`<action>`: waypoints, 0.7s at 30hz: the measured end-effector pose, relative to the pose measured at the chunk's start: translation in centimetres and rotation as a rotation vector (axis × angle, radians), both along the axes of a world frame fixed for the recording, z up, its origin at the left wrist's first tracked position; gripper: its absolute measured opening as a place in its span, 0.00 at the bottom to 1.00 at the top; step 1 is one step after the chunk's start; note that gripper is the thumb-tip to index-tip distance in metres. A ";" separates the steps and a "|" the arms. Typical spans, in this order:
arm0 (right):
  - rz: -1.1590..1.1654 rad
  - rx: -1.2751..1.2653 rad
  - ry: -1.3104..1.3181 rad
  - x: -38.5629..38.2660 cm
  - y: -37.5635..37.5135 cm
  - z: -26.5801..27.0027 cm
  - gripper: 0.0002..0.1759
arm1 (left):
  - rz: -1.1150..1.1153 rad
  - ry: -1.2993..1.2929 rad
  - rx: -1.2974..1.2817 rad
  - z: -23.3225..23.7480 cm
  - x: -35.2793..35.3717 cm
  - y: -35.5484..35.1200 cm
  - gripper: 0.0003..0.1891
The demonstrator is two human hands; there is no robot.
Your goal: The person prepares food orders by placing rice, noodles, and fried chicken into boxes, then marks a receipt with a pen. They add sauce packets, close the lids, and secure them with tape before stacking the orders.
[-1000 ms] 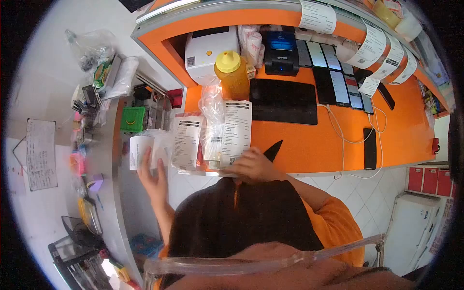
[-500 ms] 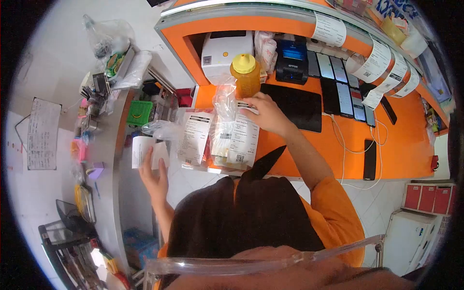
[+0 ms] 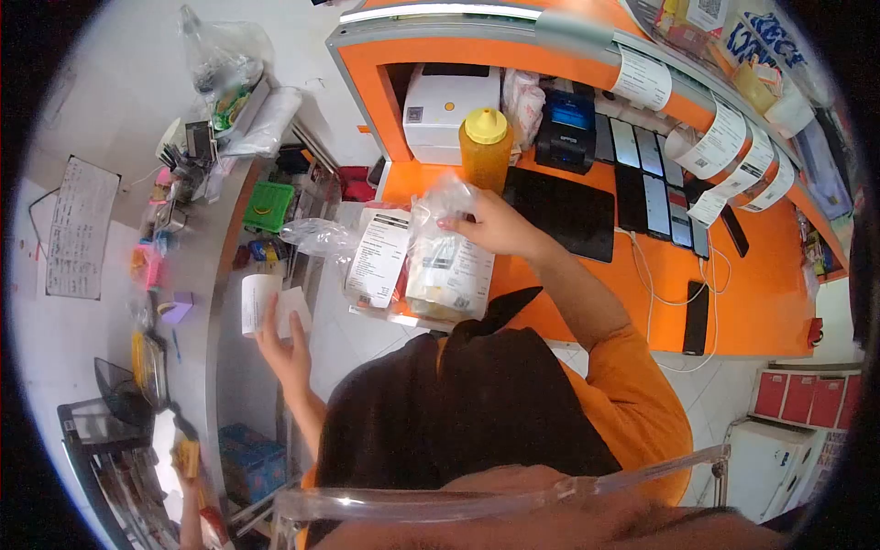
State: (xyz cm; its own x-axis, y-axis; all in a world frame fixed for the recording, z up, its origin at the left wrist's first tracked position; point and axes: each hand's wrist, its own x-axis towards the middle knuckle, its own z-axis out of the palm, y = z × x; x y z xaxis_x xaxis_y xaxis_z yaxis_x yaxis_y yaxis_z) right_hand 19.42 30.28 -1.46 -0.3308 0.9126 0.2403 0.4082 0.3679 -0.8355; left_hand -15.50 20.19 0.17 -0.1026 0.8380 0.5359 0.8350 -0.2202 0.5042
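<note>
At the left, my left hand (image 3: 288, 353) holds a curled white paper receipt (image 3: 260, 305) between its fingers and thumb. My right hand (image 3: 493, 225) is closed on the gathered top of a clear plastic bag (image 3: 440, 266) at the counter's near edge. What is inside the bag is blurred by the plastic. Partly behind this bag lies a printed receipt (image 3: 476, 268). Just left of it, a second plastic bag (image 3: 321, 236) has another printed receipt (image 3: 379, 257) on it. A yellow-capped squeeze bottle (image 3: 486, 151) stands behind my right hand.
On the orange counter (image 3: 587, 298) are a white label printer (image 3: 452, 110), a black receipt printer (image 3: 566, 128), a dark tablet (image 3: 564, 213), and several phones (image 3: 656, 203) with cables. Receipts (image 3: 720, 142) hang from the shelf edge. Another person's hand (image 3: 190, 518) shows at lower left.
My right hand has gone from the receipt to the bag's top and grips it. The bag now covers part of that receipt. My left hand still holds its paper. Another person's hand has appeared.
</note>
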 end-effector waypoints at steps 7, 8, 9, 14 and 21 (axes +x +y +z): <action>-0.091 0.083 0.147 -0.1 -1.2 16.1 0.20 | 0.004 -0.047 0.047 0.2 -0.5 0.4 0.18; -0.099 0.195 0.128 0.4 -0.3 18.2 0.21 | 0.000 -0.035 0.064 0.2 -0.6 0.6 0.19; -0.144 0.105 0.064 0.3 -1.2 22.6 0.16 | -0.005 -0.023 0.083 0.0 -0.9 0.6 0.19; -0.120 0.326 0.370 2.3 5.3 31.1 0.17 | 0.043 -0.105 0.099 -0.3 -1.3 0.3 0.19; -0.454 0.543 0.542 7.8 17.0 36.9 0.11 | 0.122 -0.063 0.096 -0.6 -2.8 -2.1 0.20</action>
State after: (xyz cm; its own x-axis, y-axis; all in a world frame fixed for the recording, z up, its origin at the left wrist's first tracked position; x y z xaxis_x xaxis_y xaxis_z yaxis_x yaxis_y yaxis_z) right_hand 27.19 47.28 35.45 0.3194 0.6430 0.6961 0.2102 0.6682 -0.7137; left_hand -18.26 18.12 -0.47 -0.2362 0.7624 0.6025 0.8262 -0.1687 0.5375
